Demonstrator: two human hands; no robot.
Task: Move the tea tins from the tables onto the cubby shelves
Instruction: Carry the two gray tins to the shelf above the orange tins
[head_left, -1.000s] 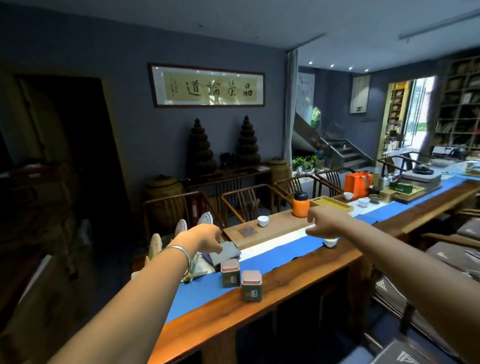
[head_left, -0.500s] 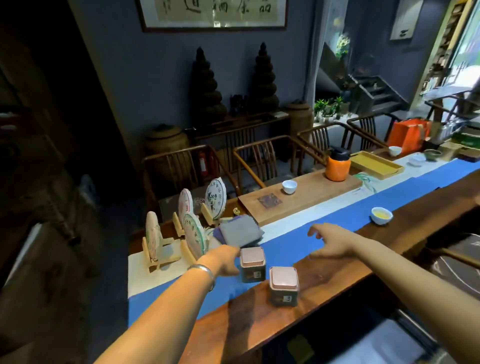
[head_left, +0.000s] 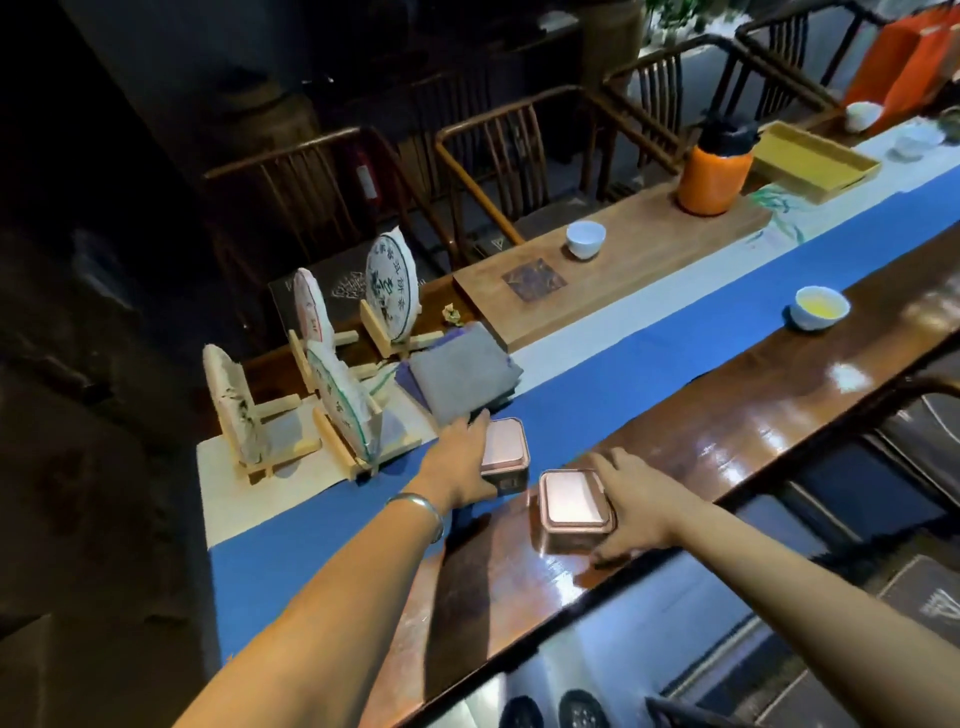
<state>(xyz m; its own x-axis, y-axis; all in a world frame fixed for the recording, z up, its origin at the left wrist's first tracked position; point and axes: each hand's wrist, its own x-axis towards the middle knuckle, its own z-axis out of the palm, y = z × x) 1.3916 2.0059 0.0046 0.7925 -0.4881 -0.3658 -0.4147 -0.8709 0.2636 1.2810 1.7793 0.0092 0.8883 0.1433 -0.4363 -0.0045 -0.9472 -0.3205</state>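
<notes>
Two square tea tins with pink lids, both upright on the long wooden table (head_left: 727, 415): far tin (head_left: 506, 447) on the blue runner (head_left: 649, 353), clasped at its left side by the left hand (head_left: 460, 467); near tin (head_left: 571, 501) on bare wood, clasped at its right side by the right hand (head_left: 631, 506). Beyond the far tin: folded grey cloth (head_left: 462, 376), then four wrapped tea cakes (head_left: 392, 286) on wooden stands. Further right: a filled white cup (head_left: 820, 306) at the runner's edge, an orange flask (head_left: 714, 169) on a wooden tray (head_left: 623, 270).

- The left hand (head_left: 460, 465) grips the far tea tin (head_left: 506, 451) on the blue runner (head_left: 649, 358).
- The right hand (head_left: 631, 506) seems to clasp the near tea tin (head_left: 571, 506) on the wooden table (head_left: 779, 415).
- Wrapped tea cakes (head_left: 392, 286) stand upright on stands just beyond.
</notes>
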